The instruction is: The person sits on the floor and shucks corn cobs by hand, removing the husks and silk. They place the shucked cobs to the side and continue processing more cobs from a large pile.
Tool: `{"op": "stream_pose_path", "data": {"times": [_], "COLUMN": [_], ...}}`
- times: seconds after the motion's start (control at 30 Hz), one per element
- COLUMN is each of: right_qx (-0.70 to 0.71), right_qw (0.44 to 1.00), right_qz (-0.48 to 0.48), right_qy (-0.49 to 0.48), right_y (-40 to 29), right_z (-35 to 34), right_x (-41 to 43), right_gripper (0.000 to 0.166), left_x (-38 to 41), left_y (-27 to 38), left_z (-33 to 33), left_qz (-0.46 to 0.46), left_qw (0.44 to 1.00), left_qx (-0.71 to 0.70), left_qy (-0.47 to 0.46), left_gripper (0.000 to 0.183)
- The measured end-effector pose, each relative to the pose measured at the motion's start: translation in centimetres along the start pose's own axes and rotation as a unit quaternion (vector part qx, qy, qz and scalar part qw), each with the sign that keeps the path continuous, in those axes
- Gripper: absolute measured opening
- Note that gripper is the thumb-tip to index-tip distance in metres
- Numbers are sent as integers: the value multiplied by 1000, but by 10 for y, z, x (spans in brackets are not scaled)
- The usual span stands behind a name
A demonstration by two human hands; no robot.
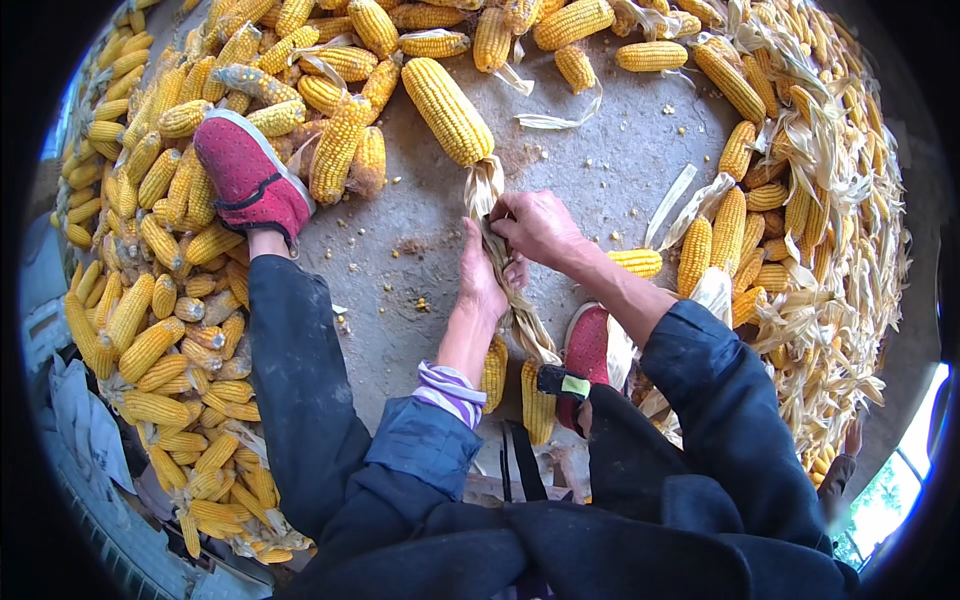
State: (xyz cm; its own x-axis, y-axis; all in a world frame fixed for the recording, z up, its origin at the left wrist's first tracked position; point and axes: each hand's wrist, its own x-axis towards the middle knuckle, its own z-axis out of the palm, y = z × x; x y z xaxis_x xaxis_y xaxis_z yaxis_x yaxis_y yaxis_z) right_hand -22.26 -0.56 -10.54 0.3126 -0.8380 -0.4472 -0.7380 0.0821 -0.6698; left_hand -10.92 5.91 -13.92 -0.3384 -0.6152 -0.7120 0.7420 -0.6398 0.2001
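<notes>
My left hand (484, 274) is closed around a twisted braid of dry corn husks (529, 326), its thumb pointing up along the strand. Just above it, my right hand (529, 225) pinches the husks between thumb and bent fingers. A large yellow corn cob (448, 112) lies at the upper end, its pale husk (484, 184) running down into my hands. Below, the braid reaches past a red shoe, with a corn cob (538, 401) near its lower end and another cob (493, 373) beside it. The fingertips of my left hand are partly hidden behind the strand.
Husked cobs (150, 337) are heaped at the left, around my other red shoe (244, 169). More cobs (574, 22) line the top. A tall pile of cobs with dry husks (817, 262) stands at the right. Loose kernels dot the concrete floor (420, 247). Part of another person (840, 472) shows at the lower right.
</notes>
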Motion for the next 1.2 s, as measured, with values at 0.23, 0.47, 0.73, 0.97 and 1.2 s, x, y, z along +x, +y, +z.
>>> {"op": "stream_pose_path", "data": {"times": [0.23, 0.47, 0.73, 0.97, 1.2], "right_qx": [44, 281, 79, -64, 28], "right_qw": [999, 955, 917, 958, 945], "right_qz": [22, 76, 249, 244, 244], "right_qy": [-10, 58, 302, 136, 214], "right_y": [5, 35, 123, 146, 175], "right_z": [1, -9, -24, -47, -23], "right_x": [4, -68, -197, -164, -230], "right_gripper": [21, 24, 16, 43, 29], "left_x": [-4, -1, 0, -6, 0], "left_y": [1, 4, 4, 6, 4], "left_z": [5, 4, 8, 10, 8], "left_qz": [1, 12, 42, 46, 63], "left_qw": [1000, 985, 987, 987, 969], "left_qx": [-7, 129, 125, 146, 196], "left_qy": [8, 113, 91, 41, 138], "left_gripper": [45, 36, 37, 35, 28]}}
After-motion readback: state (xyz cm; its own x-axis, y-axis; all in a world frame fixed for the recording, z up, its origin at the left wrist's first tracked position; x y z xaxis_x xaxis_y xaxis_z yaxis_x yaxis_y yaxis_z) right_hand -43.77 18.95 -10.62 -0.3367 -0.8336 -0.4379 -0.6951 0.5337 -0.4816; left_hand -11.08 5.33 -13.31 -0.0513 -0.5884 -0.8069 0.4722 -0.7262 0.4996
